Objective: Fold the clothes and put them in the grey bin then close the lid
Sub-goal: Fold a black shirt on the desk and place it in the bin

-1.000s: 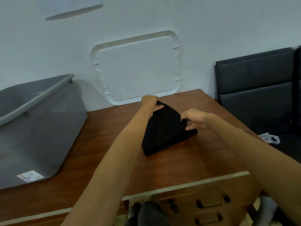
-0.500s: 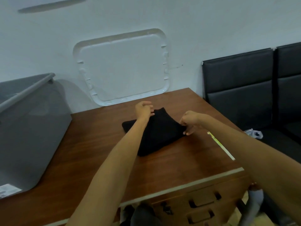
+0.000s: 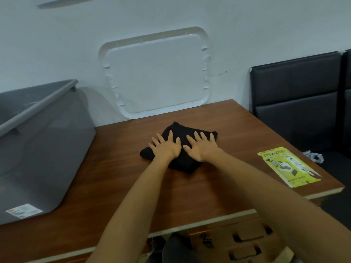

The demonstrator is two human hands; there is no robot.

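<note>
A folded black garment (image 3: pixel 183 164) lies flat near the middle of the wooden table (image 3: pixel 117 177). My left hand (image 3: pixel 166 147) and my right hand (image 3: pixel 202 147) press down on it side by side, palms flat and fingers spread. The grey bin (image 3: pixel 43 145) stands open at the table's left end. Its white lid (image 3: pixel 155 73) leans upright against the wall behind the table.
A yellow leaflet (image 3: pixel 288 167) lies on the table's right edge. Black padded chairs (image 3: pixel 298 99) stand to the right, with a small plastic bag (image 3: pixel 313 156) on a seat. Drawers with handles (image 3: pixel 247 238) sit under the table's front edge.
Both hands have let go of the garment's edges and now lie flat on it. The cloth, earlier held up and folded over, now lies flat on the table.
</note>
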